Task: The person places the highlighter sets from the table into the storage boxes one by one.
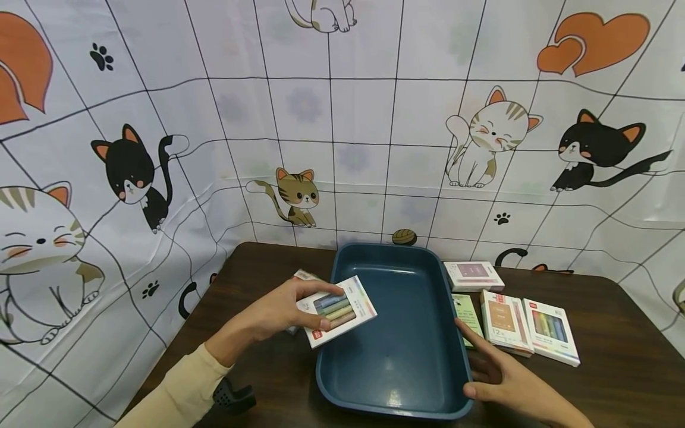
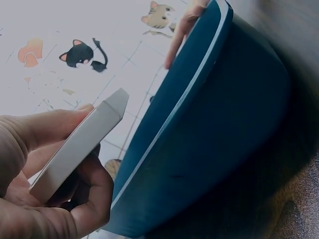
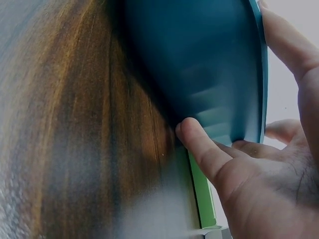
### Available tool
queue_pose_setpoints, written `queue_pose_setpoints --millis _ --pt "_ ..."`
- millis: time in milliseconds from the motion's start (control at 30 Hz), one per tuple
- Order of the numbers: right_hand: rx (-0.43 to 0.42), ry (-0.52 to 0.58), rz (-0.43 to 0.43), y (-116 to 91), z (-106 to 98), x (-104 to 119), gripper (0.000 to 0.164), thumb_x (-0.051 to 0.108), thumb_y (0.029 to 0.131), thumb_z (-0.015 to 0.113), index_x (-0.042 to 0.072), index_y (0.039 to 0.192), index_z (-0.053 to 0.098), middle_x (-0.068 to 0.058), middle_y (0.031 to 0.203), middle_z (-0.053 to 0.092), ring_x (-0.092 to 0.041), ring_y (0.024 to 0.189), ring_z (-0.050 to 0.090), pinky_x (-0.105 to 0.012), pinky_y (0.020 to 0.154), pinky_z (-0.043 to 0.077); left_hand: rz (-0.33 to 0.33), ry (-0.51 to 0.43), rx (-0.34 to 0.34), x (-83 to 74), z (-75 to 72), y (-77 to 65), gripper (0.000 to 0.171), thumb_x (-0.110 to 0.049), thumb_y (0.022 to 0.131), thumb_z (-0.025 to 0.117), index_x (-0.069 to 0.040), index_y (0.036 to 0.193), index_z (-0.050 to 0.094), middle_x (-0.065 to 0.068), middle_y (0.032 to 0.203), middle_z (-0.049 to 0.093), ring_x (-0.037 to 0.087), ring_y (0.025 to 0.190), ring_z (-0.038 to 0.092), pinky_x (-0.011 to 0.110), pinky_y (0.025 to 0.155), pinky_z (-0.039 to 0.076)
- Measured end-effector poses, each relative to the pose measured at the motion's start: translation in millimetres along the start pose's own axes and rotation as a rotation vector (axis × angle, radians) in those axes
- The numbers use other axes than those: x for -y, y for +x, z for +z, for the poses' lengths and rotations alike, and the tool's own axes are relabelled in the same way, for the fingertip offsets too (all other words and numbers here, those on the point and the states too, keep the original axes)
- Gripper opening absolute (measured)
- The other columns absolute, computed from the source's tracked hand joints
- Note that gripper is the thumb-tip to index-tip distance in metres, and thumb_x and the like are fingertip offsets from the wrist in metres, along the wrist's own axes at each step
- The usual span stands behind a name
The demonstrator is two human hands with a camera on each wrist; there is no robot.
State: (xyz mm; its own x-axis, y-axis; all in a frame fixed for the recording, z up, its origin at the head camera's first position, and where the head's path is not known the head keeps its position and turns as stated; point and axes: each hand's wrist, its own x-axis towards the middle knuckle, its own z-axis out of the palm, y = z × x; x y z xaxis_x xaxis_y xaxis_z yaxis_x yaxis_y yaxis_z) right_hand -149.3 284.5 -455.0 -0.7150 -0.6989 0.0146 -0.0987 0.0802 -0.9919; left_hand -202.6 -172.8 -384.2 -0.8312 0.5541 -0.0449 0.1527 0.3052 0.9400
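My left hand (image 1: 286, 306) pinches a white box of coloured chalk sticks (image 1: 342, 309), thumb on one side and fingers on the other. Through its window several pastel sticks show. In the left wrist view only the narrow white edge of the box is seen. The box overlaps the left rim of a deep blue plastic bin (image 1: 396, 410) in the head view. At the bin's right side my right hand (image 1: 508, 380) holds the rim, with other fingers against the outer wall (image 3: 189, 59). The bin's inside shows bare.
Right of the bin lie several boxes: a white one with a purple panel (image 1: 473, 276), a green one (image 1: 468, 318), one with an orange panel (image 1: 503, 321) and one with coloured sticks (image 1: 551, 330). Another box (image 1: 305, 274) is partly hidden behind my left hand. A cat-print curtain (image 1: 364, 119) hangs behind the table.
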Motion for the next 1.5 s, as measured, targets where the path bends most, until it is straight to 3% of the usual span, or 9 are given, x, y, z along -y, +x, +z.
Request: queue_pose_setpoints --millis 467,933,1133,1500 --pt "-0.008 -0.004 0.011 0 -1 1 0.086 -0.001 0.103 0.056 0.022 0.165 0.001 -0.020 0.166 -0.011 -0.009 0.140 0.040 -0.030 0.104 0.043 -0.061 -0.052 0.072 -1.3 8.7 1.9 0.055 -0.020 0.084 0.086 -0.025 0.136 0.067 0.013 0.127 0.054 0.031 0.102 0.059 0.038 0.079 0.054" --pt "-0.015 -0.015 0.012 1 0 2 0.086 0.000 0.103 0.056 0.022 0.165 0.001 -0.020 0.166 -0.012 -0.006 0.139 0.040 -0.030 0.104 0.043 -0.008 0.032 0.158 -14.0 23.0 10.4 0.053 -0.020 0.083 0.087 -0.031 0.131 0.070 0.008 0.121 0.060 0.030 0.102 0.058 0.039 0.081 0.053" --pt "-0.026 -0.022 0.028 0 0 1 0.086 0.000 0.103 0.056 0.023 0.165 0.001 -0.019 0.166 -0.011 -0.005 0.138 0.041 -0.029 0.103 0.043 0.019 0.099 0.232 -16.3 30.1 15.8 0.051 -0.024 0.084 0.087 -0.036 0.130 0.070 0.002 0.119 0.063 0.024 0.098 0.060 0.035 0.079 0.052" --pt "-0.023 -0.019 0.027 0 1 0 0.087 0.001 0.103 0.057 0.021 0.165 0.000 -0.020 0.166 -0.011 -0.008 0.139 0.041 -0.030 0.104 0.043 0.065 0.085 0.344 -15.6 46.1 25.2 0.050 -0.022 0.085 0.085 -0.032 0.132 0.070 -0.001 0.124 0.062 0.020 0.098 0.061 0.033 0.079 0.053"
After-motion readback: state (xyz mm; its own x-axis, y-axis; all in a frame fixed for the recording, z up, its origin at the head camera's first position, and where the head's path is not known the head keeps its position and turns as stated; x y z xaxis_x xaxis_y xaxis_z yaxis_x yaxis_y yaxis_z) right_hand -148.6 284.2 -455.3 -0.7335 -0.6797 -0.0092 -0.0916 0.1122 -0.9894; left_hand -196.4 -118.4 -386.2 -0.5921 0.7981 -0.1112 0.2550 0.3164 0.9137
